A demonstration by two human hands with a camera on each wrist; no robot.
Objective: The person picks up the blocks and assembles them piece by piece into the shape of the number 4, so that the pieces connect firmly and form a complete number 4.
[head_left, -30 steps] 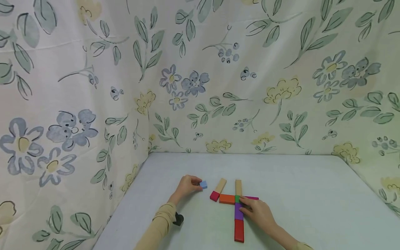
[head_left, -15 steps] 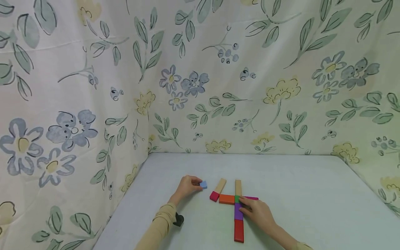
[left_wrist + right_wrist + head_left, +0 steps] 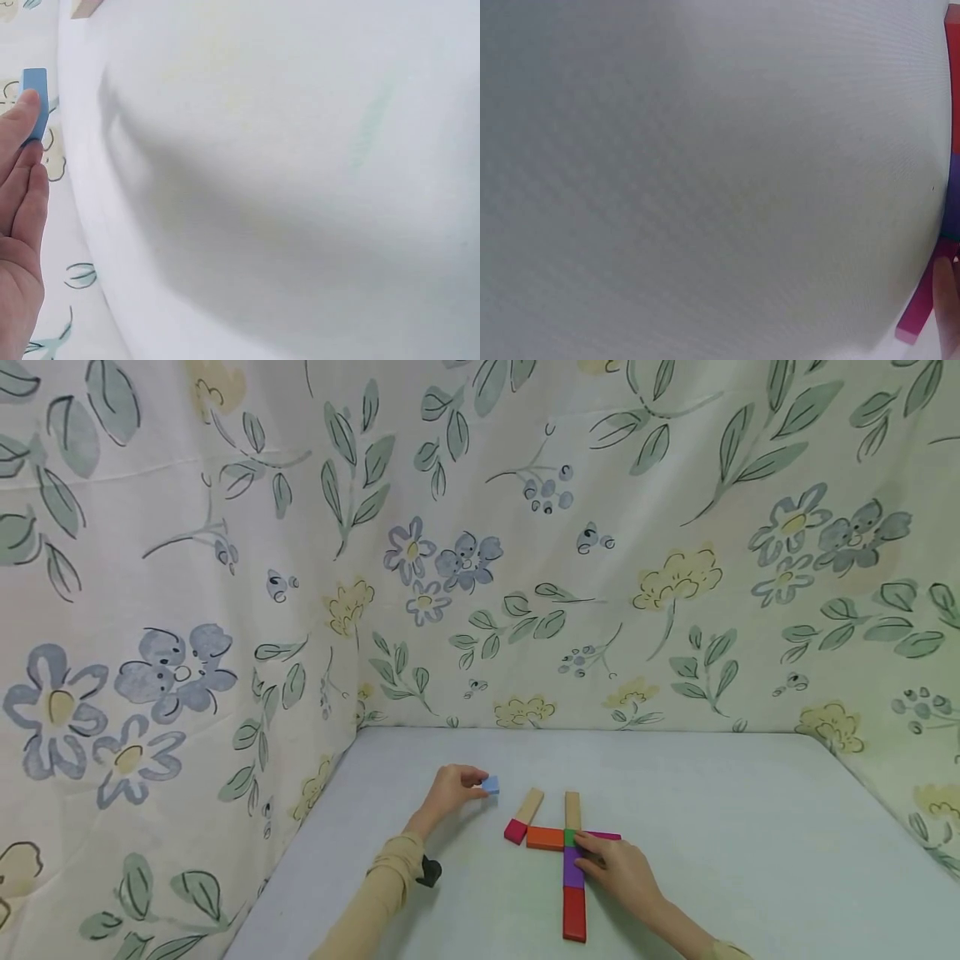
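My left hand (image 3: 447, 792) pinches a light blue block (image 3: 491, 785) between thumb and fingers, above the table. The left wrist view shows that same blue block (image 3: 34, 81) at the fingertips. On the table, my right hand (image 3: 624, 872) rests against a cross of blocks, index finger at the green block (image 3: 569, 837) and thumb by the purple block (image 3: 572, 870). Below the purple one lies a red block (image 3: 574, 914). An orange block (image 3: 545, 837) extends left, a magenta block (image 3: 613, 837) right, partly behind the hand. A plain wooden block (image 3: 572, 808) points away at the top.
Left of the cross, a slanted wooden block (image 3: 532, 805) meets a crimson block (image 3: 516, 832) near the orange block's end. The white table (image 3: 712, 793) is bordered by a floral curtain (image 3: 525, 643) at the back and sides. A black device (image 3: 430, 872) is on the left wrist.
My left hand has moved up and slightly away over the table with the light blue block. The right hand and the laid blocks stay where they were.
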